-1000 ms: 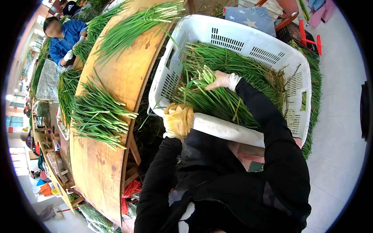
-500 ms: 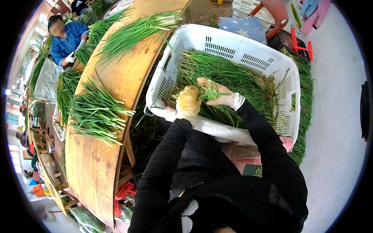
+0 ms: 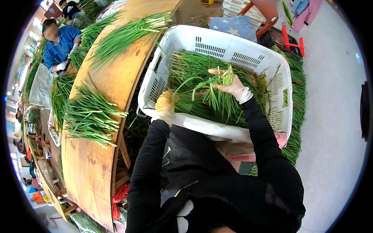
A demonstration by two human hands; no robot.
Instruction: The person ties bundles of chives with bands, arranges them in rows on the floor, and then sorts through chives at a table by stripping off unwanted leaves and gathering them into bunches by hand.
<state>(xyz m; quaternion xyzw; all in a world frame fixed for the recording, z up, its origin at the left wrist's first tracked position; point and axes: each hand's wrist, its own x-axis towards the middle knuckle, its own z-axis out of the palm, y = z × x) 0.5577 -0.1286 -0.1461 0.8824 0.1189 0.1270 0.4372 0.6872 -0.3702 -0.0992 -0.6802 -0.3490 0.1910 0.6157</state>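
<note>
A white plastic basket (image 3: 210,123) in front of me holds loose green stalks (image 3: 194,62) with long thin leaves. My right hand (image 3: 232,86), in a pale glove, is closed around the pale ends of a small bunch of green stalks (image 3: 221,99), whose leaves hang down over the basket. My left hand (image 3: 166,103), in a yellowish glove, is at the basket's near left corner, left of the bunch. Its fingers are curled, and a few thin leaves lead to them; what is between them is too small to tell.
At the left, a wooden table (image 3: 87,167) bears green bunches (image 3: 95,112). Beyond it a person in blue (image 3: 62,44) handles greens. More greens (image 3: 293,105) lie right of the basket, beside the pale floor (image 3: 330,116). A red chair (image 3: 264,11) stands behind.
My right hand has lifted the bunch and moved right with it. My left hand went in to the bunch and has come back left. The view has shifted slightly.
</note>
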